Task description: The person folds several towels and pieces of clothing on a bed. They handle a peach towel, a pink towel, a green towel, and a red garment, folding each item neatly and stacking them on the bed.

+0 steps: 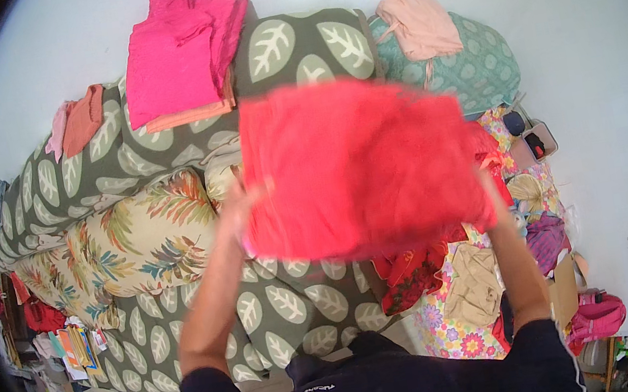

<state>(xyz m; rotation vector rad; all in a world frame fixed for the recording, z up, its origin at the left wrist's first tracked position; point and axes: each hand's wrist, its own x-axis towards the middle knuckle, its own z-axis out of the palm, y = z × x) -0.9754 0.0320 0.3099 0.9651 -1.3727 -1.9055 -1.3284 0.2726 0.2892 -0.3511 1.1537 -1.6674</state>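
A bright red folded cloth [359, 169], blurred by motion, is held up in front of me between both hands; what kind of garment or linen it is, I cannot tell. My left hand [240, 215] grips its left edge, with some fingers lying across the front. At the right edge, my right hand [491, 198] has hold of it, its fingers mostly hidden by the cloth. Behind and below hangs the sofa's leaf-patterned grey-green cover [313, 297]. A stack of folded pink clothes [176, 62] rests on the sofa back.
Salmon garments [83, 121] lie on the backrest to the left, beyond a leaf-print cushion [142, 238]. To the right, a peach cloth [418, 26] tops a teal cover [485, 65]. A beige garment [470, 286] lies on floral fabric [440, 331], near a pink backpack [596, 316].
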